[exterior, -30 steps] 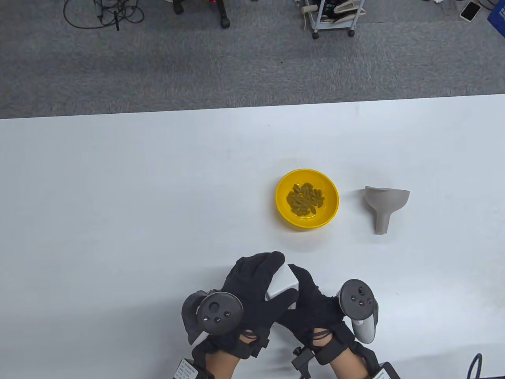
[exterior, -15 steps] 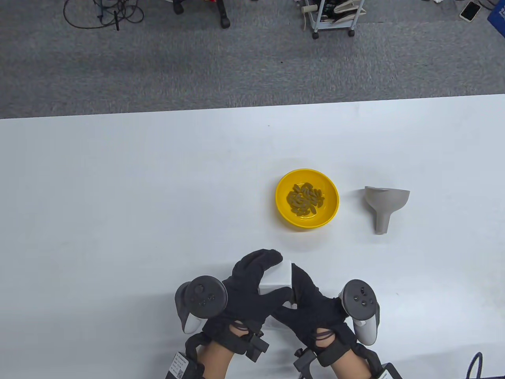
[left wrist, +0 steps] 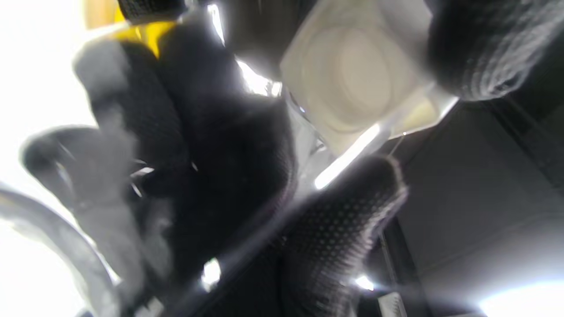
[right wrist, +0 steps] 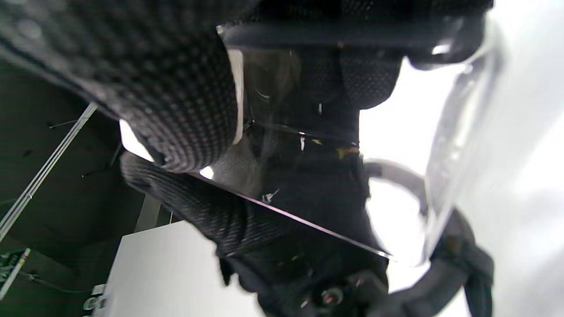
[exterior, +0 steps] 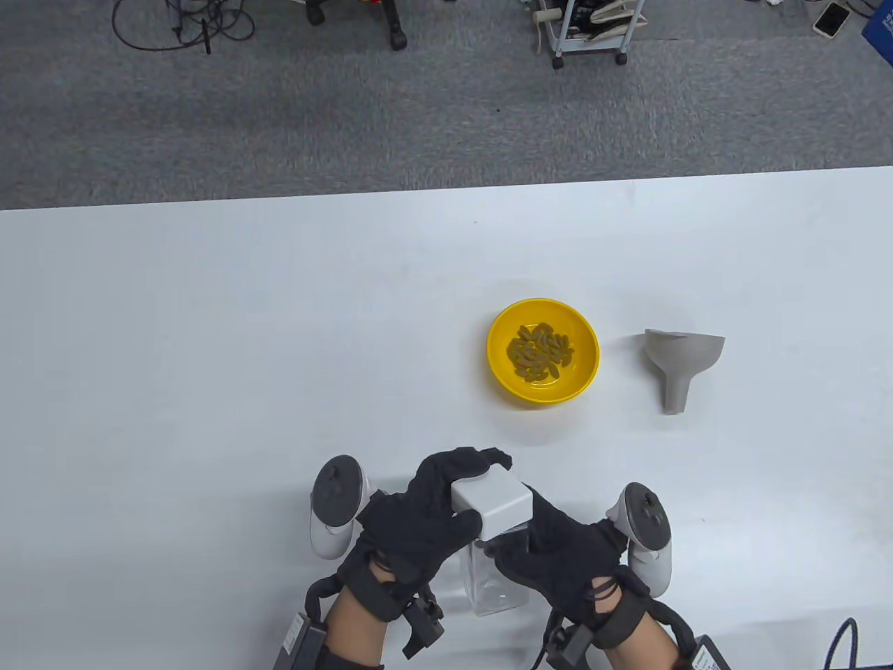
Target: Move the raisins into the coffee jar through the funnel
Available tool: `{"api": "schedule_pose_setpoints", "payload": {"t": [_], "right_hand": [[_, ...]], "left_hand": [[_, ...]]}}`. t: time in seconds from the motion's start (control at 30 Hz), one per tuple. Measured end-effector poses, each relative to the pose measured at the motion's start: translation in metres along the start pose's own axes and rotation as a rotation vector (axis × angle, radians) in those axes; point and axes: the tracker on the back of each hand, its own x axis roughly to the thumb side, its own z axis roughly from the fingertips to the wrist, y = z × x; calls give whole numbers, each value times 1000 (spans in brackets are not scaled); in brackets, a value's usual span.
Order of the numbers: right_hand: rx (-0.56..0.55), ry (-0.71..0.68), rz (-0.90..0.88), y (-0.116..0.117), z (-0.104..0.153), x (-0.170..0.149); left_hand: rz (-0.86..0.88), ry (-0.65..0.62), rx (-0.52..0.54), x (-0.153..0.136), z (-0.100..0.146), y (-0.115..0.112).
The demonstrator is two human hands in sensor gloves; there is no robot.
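A clear square coffee jar stands near the table's front edge with a white square lid on top. My left hand grips the lid from the left; the lid's underside shows in the left wrist view. My right hand holds the jar's glass body from the right. A yellow bowl of greenish raisins sits behind the jar. A grey funnel lies on its side to the right of the bowl.
The white table ends at a far edge beyond which is grey carpet with a wheeled cart and cables. A black cable shows at the front right corner.
Both hands have drawn toward the front edge and turned. The lid has tilted and the jar's clear body now shows below it between the hands.
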Motion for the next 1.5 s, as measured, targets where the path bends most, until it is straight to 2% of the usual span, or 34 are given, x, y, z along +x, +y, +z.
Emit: {"api": "schedule_pose_setpoints", "payload": {"t": [0.03,0.07,0.13,0.17,0.27,0.33,0.37,0.47,0.5,0.53,0.63,0.73,0.77,0.87,0.93,1.03,1.3,1.37,1.5], "right_hand": [[-104,-24,100,2,5,4],[-162,-26,150,3,8,5],[-354,-47,341,6,13,5],[-361,-39,342,6,13,5],[-337,-6,274,4,10,-3],[-290,13,244,-3,7,-7],[-263,16,193,-6,6,-8],[-184,-2,-18,-11,5,-8],[-159,-11,-60,-12,4,-8],[-113,-5,-94,-13,3,-7],[-90,15,-148,-13,2,-10],[-56,26,-183,-8,2,-11],[-63,23,-163,-6,3,-9],[-195,-14,82,-3,9,0],[-275,-52,242,3,13,5],[-336,-69,358,7,15,8],[-273,-82,315,0,10,5],[-261,-87,304,-1,10,6],[-280,-109,367,-1,9,10]], "left_hand": [[-74,18,50,4,2,1],[-133,41,92,8,3,1],[-396,99,199,15,5,-1],[-428,105,214,15,5,-2],[-339,110,274,9,6,-5],[-360,121,241,5,5,-3],[-314,106,227,3,5,-2],[31,31,101,-8,3,5],[66,25,76,-9,3,6],[64,20,55,-10,3,8],[27,17,39,-10,4,9],[109,-5,-25,-11,1,6],[107,-10,-32,-11,1,6],[2,31,-2,-9,0,6],[-103,63,70,-5,1,7],[-275,88,181,1,2,5],[-218,68,162,1,4,8],[-196,54,174,2,5,9],[-263,41,242,5,8,11]]}}
